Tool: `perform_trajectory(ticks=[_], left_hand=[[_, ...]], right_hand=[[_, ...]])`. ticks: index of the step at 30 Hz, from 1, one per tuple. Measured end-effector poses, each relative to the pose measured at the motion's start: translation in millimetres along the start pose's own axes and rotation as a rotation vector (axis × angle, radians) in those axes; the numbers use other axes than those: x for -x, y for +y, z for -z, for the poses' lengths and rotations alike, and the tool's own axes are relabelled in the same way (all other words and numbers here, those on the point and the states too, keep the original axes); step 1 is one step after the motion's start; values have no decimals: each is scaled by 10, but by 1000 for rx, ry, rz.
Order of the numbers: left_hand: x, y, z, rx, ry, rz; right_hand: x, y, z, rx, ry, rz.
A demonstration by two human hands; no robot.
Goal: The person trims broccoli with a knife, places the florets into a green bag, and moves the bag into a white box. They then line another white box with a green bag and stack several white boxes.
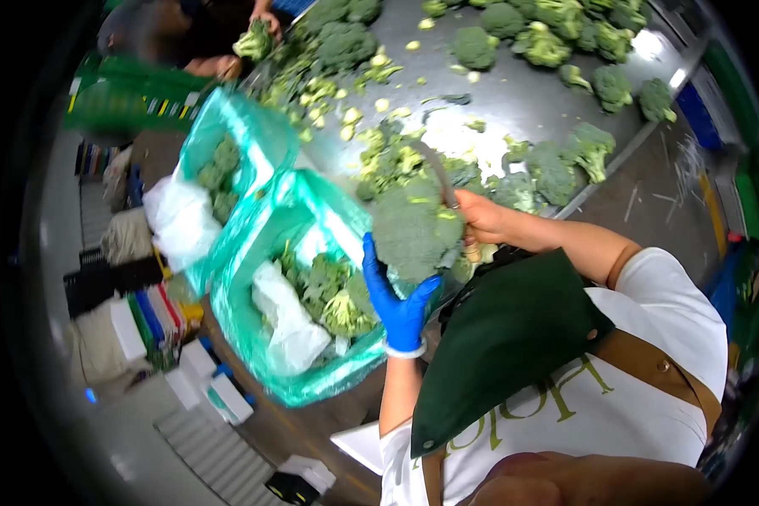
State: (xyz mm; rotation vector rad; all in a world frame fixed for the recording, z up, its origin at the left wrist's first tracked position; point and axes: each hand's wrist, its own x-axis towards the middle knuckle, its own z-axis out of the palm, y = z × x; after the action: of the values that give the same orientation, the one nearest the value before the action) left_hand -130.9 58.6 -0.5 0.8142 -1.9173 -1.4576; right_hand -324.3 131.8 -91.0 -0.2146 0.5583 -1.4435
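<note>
My left hand [396,308], in a blue glove, cups a large broccoli head [415,232] from below, thumb and fingers spread around its florets. My bare right hand [481,218] is closed around a knife [437,164]. Its curved blade points up and away along the far side of the broccoli head, and a bit of pale handle shows below the fist. Whether the blade touches the broccoli cannot be made out. Just left of my gloved hand, a green plastic-lined bin [228,295] holds broccoli pieces [346,312] and a crumpled white plastic bag [291,325].
A metal table [434,88] carries broccoli heads [557,38] and scattered trimmings [346,118]. Another lined bin [249,126] stands beyond the near one. At the upper left, a co-worker's hand [266,18] holds broccoli near a green crate [135,97].
</note>
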Motion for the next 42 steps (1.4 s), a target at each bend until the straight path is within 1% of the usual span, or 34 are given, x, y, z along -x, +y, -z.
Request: perform_trajectory(ticks=[2, 3, 4, 6, 7, 8, 9, 10, 11, 12, 13, 14, 15, 16, 17, 18, 19, 21, 22, 23, 24, 26, 28, 30, 31, 32, 34, 37, 40, 42], left_hand=[[-21, -42, -7, -37, -11, -13], [-36, -30, 7, -43, -12, -25], [-37, -21, 38, -53, -5, -40], [5, -50, 141, -22, 9, 19], [17, -62, 198, -13, 26, 44], [35, -53, 262, -46, 35, 72], [49, -85, 340, -22, 45, 108], [65, -136, 424, 1, 56, 148], [81, -186, 503, 34, 71, 185], [81, -209, 568, 19, 87, 221], [68, -300, 643, -15, 113, 190], [94, -392, 730, -55, 148, 166], [85, -394, 763, 13, 214, 148], [74, -458, 865, -43, 249, 128], [69, -501, 970, -67, 301, 134], [59, -541, 1099, -40, 332, 117], [94, -647, 1282, -105, 384, 141], [91, -770, 1573, -83, 461, 178], [114, -859, 1721, -82, 465, 214], [140, -1027, 1862, -138, 421, 216], [173, -1166, 1974, -213, 340, 222], [161, -1227, 2021, -269, 79, 381], [91, -1161, 1836, -468, -204, 205], [-20, -1111, 1570, -752, -484, 16], [-32, -1237, 1472, -811, -521, 34], [-57, -1421, 1428, -820, -506, -20], [-223, -1604, 1469, -671, -647, 89], [-278, -1548, 1588, -582, -640, 320], [-186, -1453, 1671, -635, -644, 186], [-116, -1408, 1783, -537, -566, 206]], right_hand=[[75, -72, 141, -9, 73, -10], [99, -112, 235, -49, 141, -1], [141, -198, 310, -35, 211, 45], [239, -333, 688, -72, 339, 116], [275, -447, 953, -65, 363, 164], [297, -614, 1141, -29, 488, 199], [376, -898, 1068, -16, 608, 284], [392, -1108, 1353, -32, 648, 333], [404, -1403, 1466, -11, 737, 387], [398, -1719, 1684, 88, 807, 440], [394, -2062, 1695, 156, 883, 539], [384, -2396, 1875, 47, 808, 656], [393, -2707, 1906, 59, 743, 757], [251, -3076, 1903, 26, 373, 799], [357, -3246, 1901, 326, 608, 939], [345, -3466, 2033, 298, 510, 851], [334, -3686, 2171, 274, 420, 759], [165, -3225, 1313, 436, 594, 839], [74, -2982, 1204, 563, 550, 797], [0, -2740, 1142, 610, 552, 662], [-52, -2486, 1104, 661, 557, 534], [-112, -1866, 863, 724, 625, 363], [-121, -1338, 718, 706, 644, 245], [-124, -925, 592, 605, 633, 151], [-118, -768, 531, 572, 611, 116], [-109, -633, 472, 538, 590, 82], [-99, -437, 360, 521, 594, 35], [-63, -295, 206, 563, 593, 16], [15, -274, 177, 591, 614, 39], [99, -250, 194, 593, 631, 50]])
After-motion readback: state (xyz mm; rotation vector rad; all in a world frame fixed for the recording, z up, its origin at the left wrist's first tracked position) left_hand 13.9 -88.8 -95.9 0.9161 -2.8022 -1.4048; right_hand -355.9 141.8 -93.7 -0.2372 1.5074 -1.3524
